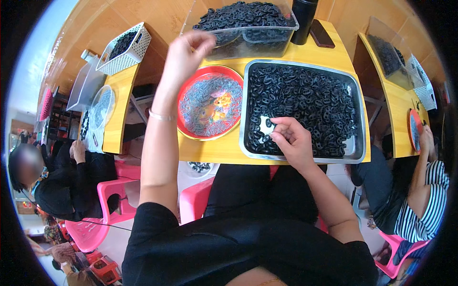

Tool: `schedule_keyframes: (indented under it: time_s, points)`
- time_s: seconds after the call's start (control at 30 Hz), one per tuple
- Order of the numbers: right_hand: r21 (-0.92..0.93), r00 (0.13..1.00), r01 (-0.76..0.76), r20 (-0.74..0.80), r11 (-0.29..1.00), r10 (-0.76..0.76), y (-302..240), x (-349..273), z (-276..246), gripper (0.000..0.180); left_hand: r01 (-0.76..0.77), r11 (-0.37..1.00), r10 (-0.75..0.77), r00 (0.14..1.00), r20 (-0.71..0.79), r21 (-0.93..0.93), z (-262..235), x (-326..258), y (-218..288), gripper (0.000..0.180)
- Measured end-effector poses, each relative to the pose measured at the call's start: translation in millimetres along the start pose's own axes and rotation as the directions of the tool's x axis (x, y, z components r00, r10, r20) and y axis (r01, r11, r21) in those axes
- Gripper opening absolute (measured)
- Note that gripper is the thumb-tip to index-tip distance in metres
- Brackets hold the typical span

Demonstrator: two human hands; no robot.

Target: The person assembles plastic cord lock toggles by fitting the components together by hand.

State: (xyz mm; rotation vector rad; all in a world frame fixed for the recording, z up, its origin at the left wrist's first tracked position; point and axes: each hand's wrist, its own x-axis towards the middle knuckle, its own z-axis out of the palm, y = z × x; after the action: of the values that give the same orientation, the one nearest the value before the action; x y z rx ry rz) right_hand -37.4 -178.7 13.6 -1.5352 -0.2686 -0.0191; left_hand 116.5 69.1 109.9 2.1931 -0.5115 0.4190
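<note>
1. Sorting small black rings (305, 102) from a metal tray (360, 148) on the yellow tabletop (224, 148), by the look of it; the picking step seems in hand.
2. Right hand (291, 138) low at the near left corner of the tray, fingers curled and pinched on what looks like one ring, though too small to tell surely; a bare patch of tray floor just beyond the fingertips.
3. Left hand (187, 53) raised above the tabletop, fingers bunched with tips together; cannot tell whether anything sits between them.
4. Just below and right of the left hand, a red plate (185, 125) strewn with thin pale pieces; just beyond it, a clear tub (253, 40) heaped with more black rings.
5. Rings heaped every way in the tray, flat and on edge, no common direction; long axis of the one at the right fingertips not readable.
6. Next move probably calls for a fine pinch on a single ring without dragging its neighbours.
7. Beyond the tub, a dark bottle (303, 19) and a phone (322, 33); other people seated to either side.
</note>
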Motion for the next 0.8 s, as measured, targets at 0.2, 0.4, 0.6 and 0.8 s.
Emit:
schedule_keyframes:
  time_s: [0.2, 0.4, 0.6, 0.8]
  points:
    - [-0.063, 1.000, 0.011, -0.003, 0.998, -0.011, -1.2, -0.9, 1.0, 0.021, -0.156, 0.932, 0.023, 0.927, 0.374, 0.328, 22.5, -88.5, -27.3, 0.014]
    - [-0.074, 1.000, 0.000, 0.007, 0.997, 0.001, -1.3, -3.0, 1.7, 0.019, -0.197, 0.868, 0.034, 0.939, 0.342, 0.455, 32.7, -111.4, -36.8, 0.012]
    - [-0.062, 0.999, -0.011, -0.042, 0.998, 0.008, 0.8, -3.2, 1.5, 0.016, -0.228, 0.802, 0.016, 0.932, 0.361, 0.552, 41.6, -107.9, -36.7, 0.007]
    - [-0.040, 0.997, 0.007, -0.072, 0.999, -0.010, 0.0, -2.8, 1.4, 0.014, -0.294, 0.689, 0.031, 0.925, 0.378, 0.663, 46.5, -101.4, -30.2, 0.007]
